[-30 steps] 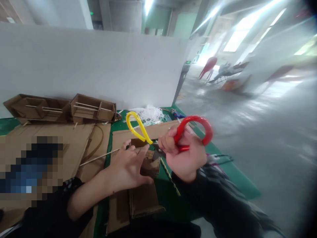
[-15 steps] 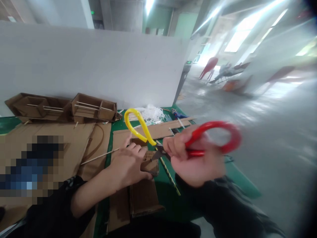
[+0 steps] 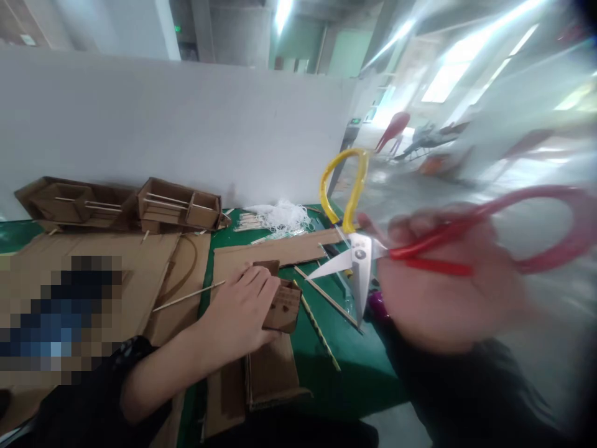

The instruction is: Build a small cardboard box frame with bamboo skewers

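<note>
Cardboard box (image 3: 285, 308) partly under the left hand (image 3: 249, 302)

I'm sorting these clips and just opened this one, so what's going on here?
A person is working at a green table with cardboard. The left hand holds a small cardboard box, while the right hand, blurred, has a pair of scissors by the red handle. The blades are open, pointing down to the box's right, and don't appear to be cutting anything. Larger open cardboard boxes and a heap of white string lie further back.
</note>
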The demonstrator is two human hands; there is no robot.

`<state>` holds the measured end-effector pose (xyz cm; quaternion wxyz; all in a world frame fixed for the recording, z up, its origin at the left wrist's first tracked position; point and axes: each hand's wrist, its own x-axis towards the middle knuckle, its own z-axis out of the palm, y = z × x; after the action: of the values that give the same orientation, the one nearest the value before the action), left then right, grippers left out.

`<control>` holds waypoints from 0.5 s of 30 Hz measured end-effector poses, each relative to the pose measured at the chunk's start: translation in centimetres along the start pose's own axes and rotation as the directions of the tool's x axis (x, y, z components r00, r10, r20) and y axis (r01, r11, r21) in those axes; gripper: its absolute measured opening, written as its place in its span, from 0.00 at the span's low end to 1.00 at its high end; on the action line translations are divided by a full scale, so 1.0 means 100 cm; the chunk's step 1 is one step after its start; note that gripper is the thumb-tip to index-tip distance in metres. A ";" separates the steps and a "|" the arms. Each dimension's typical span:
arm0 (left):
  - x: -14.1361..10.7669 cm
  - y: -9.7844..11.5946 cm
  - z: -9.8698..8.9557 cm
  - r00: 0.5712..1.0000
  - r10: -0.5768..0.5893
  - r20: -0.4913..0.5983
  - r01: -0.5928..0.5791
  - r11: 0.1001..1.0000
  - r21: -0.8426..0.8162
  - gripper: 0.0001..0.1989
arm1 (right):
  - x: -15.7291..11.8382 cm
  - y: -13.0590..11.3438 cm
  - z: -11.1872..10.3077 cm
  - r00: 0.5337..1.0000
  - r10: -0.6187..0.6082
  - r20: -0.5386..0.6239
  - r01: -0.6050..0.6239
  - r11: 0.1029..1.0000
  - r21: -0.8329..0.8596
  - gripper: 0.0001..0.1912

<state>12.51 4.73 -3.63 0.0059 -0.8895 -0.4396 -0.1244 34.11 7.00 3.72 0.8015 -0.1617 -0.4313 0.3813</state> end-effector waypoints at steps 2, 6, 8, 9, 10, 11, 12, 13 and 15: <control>0.000 -0.001 -0.002 0.999 -0.023 0.048 0.025 0.999 -0.045 0.34 | 0.006 0.008 -0.010 0.999 0.026 -0.021 -0.027 0.999 -0.037 0.10; 0.002 -0.007 -0.011 0.969 0.073 0.236 -0.007 0.964 -0.266 0.38 | 0.013 0.019 -0.024 0.983 0.183 0.008 -0.182 0.982 -0.054 0.11; 0.003 -0.011 -0.015 0.946 0.135 0.295 -0.020 0.932 -0.362 0.38 | 0.013 0.021 -0.027 0.980 0.200 0.019 -0.199 0.980 -0.028 0.11; 0.003 -0.013 -0.017 0.937 0.147 0.316 -0.012 0.920 -0.392 0.38 | 0.013 0.021 -0.027 0.978 0.205 0.027 -0.204 0.979 -0.015 0.11; 0.003 -0.015 -0.018 0.931 0.147 0.335 0.005 0.911 -0.412 0.37 | 0.012 0.021 -0.027 0.977 0.211 0.038 -0.211 0.977 -0.006 0.11; 0.003 -0.016 -0.019 0.925 0.139 0.353 0.027 0.904 -0.428 0.36 | 0.012 0.021 -0.027 0.972 0.229 0.059 -0.230 0.973 -0.003 0.11; 0.003 -0.018 -0.020 0.920 0.130 0.370 0.051 0.895 -0.443 0.36 | 0.012 0.022 -0.027 0.963 0.254 0.086 -0.255 0.967 -0.005 0.11; 0.003 -0.019 -0.021 0.913 0.126 0.388 0.075 0.884 -0.462 0.36 | 0.012 0.022 -0.027 0.953 0.282 0.114 -0.282 0.959 -0.012 0.11; 0.002 -0.021 -0.023 0.893 0.135 0.429 0.120 0.848 -0.516 0.31 | 0.015 0.023 -0.026 0.933 0.324 0.156 -0.324 0.946 -0.026 0.12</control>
<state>10.49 5.91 -1.58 -0.3406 -0.8621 -0.3738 -0.0313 35.63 9.81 1.73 0.6908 -0.1996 -0.4609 0.5200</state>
